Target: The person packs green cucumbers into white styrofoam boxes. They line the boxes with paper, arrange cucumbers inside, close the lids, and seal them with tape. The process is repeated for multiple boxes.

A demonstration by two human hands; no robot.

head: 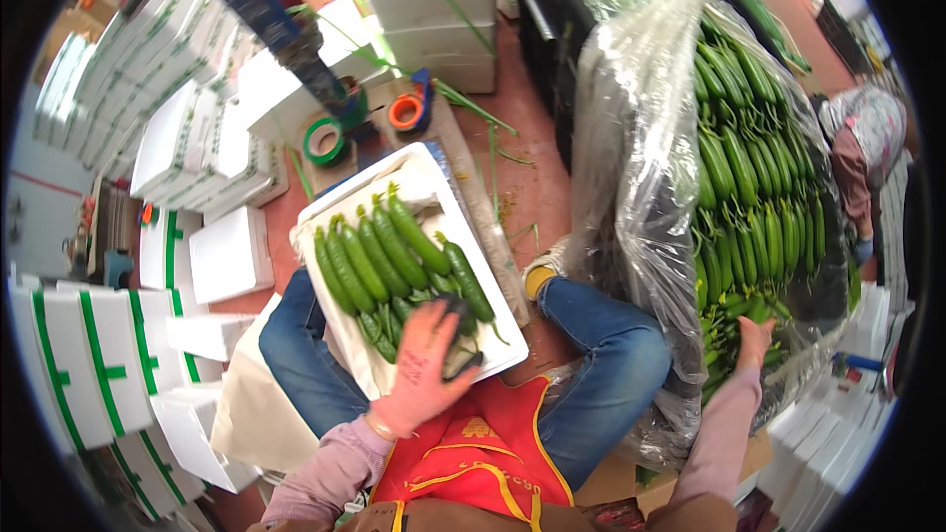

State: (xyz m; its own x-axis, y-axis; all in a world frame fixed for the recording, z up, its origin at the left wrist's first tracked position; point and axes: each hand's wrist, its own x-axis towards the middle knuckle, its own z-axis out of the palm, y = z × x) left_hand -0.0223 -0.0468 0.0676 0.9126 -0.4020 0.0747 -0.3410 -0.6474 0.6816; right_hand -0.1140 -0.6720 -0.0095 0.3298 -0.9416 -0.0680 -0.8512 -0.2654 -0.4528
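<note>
Between my knees sits a white foam box [508, 352], tilted in view and lined with cream paper [336, 216]. A row of green cucumbers [384, 255] lies side by side in it, with shorter ones partly covered below. My left hand [421, 366], in a pink glove with dark fingertips, rests over the lower cucumbers, fingers spread. Off to the right, my right hand [755, 340] reaches into a dark crate [813, 310] among loose cucumbers [728, 310]. Its fingers are partly hidden there, and whether they grip one is unclear. Neat rows of cucumbers [761, 162] fill the crate's farther part.
Clear plastic sheeting [628, 199] drapes over the crate's near side. Beyond the foam box lie a green tape roll [324, 142] and an orange-cored tape dispenser [406, 112]. White foam boxes [89, 369] are stacked at left. Another person [865, 140] bends at far right.
</note>
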